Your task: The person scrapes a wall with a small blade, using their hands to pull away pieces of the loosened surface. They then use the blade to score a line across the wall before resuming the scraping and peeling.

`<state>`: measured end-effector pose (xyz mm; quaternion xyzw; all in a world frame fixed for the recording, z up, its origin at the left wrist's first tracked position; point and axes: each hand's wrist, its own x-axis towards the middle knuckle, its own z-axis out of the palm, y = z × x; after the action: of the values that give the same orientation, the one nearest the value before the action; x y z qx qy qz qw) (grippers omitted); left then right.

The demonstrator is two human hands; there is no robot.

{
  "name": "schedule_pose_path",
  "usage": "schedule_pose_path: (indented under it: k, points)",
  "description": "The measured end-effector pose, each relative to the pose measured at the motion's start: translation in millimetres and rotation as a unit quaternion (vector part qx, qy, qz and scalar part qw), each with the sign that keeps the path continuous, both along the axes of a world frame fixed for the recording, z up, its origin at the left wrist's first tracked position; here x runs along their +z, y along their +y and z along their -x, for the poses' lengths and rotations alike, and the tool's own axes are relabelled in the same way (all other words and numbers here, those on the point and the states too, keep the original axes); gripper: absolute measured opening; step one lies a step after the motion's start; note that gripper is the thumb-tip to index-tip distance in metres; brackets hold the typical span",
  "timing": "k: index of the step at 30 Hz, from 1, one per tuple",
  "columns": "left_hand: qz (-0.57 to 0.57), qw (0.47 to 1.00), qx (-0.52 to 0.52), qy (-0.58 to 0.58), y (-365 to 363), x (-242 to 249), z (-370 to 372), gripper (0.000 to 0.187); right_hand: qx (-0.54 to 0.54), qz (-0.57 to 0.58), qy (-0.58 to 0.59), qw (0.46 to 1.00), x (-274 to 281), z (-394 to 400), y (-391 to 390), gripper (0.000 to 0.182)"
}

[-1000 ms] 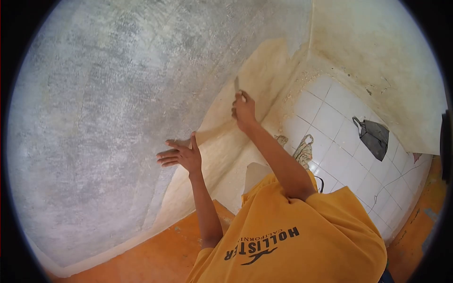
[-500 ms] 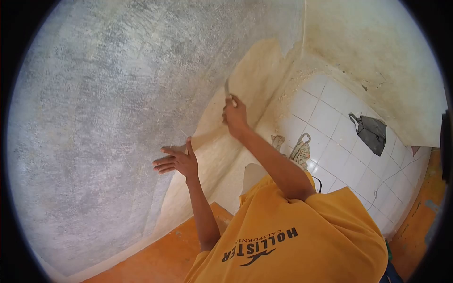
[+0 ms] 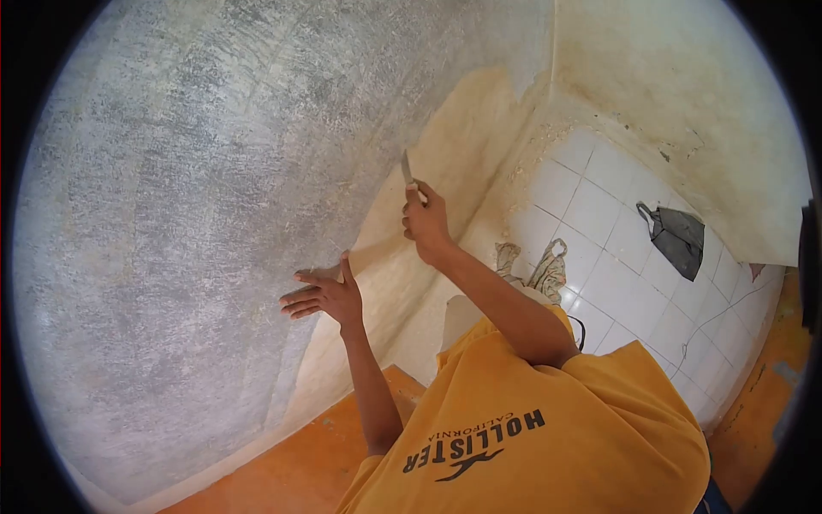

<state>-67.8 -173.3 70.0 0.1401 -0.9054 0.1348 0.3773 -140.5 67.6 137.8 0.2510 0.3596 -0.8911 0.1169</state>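
Observation:
My right hand [image 3: 425, 224] is closed around the handle of a scraper [image 3: 407, 167], whose thin blade points up along the wall. The blade lies by the border between the rough grey wall surface [image 3: 197, 197] and the smoother cream patch [image 3: 471, 107]. Lower and to the left, my left hand [image 3: 330, 295] has its fingers spread against the wall at the grey area's edge, holding nothing.
A dark bag [image 3: 681, 242] and a patterned cloth [image 3: 548, 272] lie on the white tiled surface [image 3: 616, 283] at the right. Crumbs line the wall's base [image 3: 522, 167]. Orange floor [image 3: 291, 467] shows below, and a thin wire crosses the tiles.
The scraper blade has tilted and shows more fully above my right hand, which has turned slightly. My left hand has hardly moved.

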Motion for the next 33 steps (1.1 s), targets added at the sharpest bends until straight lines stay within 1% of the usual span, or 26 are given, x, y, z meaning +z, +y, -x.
schedule_pose_path:
  k: [3,6,7,9,10,11,14,17,20,23,26,27,30,33]
  points:
    - [-0.001,1.0,-0.004,-0.004,1,3,5,0.131,0.01,-0.041,-0.011,0.999,5,-4,-8,0.044]
    - [-0.025,1.0,0.002,-0.016,4,3,-4,0.132,-0.02,0.04,0.013,0.999,-43,34,18,0.042]
    - [-0.037,0.999,-0.001,-0.016,6,4,2,0.132,-0.037,0.001,-0.008,0.999,-27,26,11,0.039]
    - [-0.048,0.999,0.004,-0.002,12,5,10,0.134,0.009,0.013,0.016,1.0,0,2,3,0.039]
    - [-0.053,0.999,0.008,0.0,13,5,8,0.134,0.034,0.02,0.023,0.999,4,-7,1,0.038]
    - [-0.056,0.998,0.009,0.0,14,6,9,0.136,0.015,0.021,0.015,1.0,2,-3,2,0.038]
    - [-0.067,0.998,0.016,0.004,15,0,10,0.139,0.017,0.011,0.013,1.0,-13,4,9,0.036]
    - [-0.063,0.998,0.019,0.002,15,-1,13,0.139,0.025,0.015,0.004,1.0,5,-6,0,0.034]
    - [-0.058,0.998,0.016,-0.008,15,2,9,0.137,0.024,0.002,0.021,0.999,-13,4,5,0.034]
    - [-0.068,0.997,0.017,-0.009,14,-4,11,0.137,0.007,-0.005,0.016,1.0,-5,-4,-3,0.035]
    - [-0.064,0.998,0.022,-0.016,10,-1,10,0.14,0.005,-0.03,0.019,0.999,-15,3,-3,0.04]
    - [-0.066,0.997,0.023,-0.017,11,-2,10,0.14,0.013,0.016,0.018,1.0,-17,8,7,0.039]
    - [-0.056,0.998,0.027,-0.009,14,-2,9,0.14,0.019,0.006,0.012,1.0,-11,2,3,0.04]
    - [-0.047,0.999,0.021,-0.003,14,1,13,0.14,0.017,-0.044,-0.014,0.999,-3,1,0,0.041]
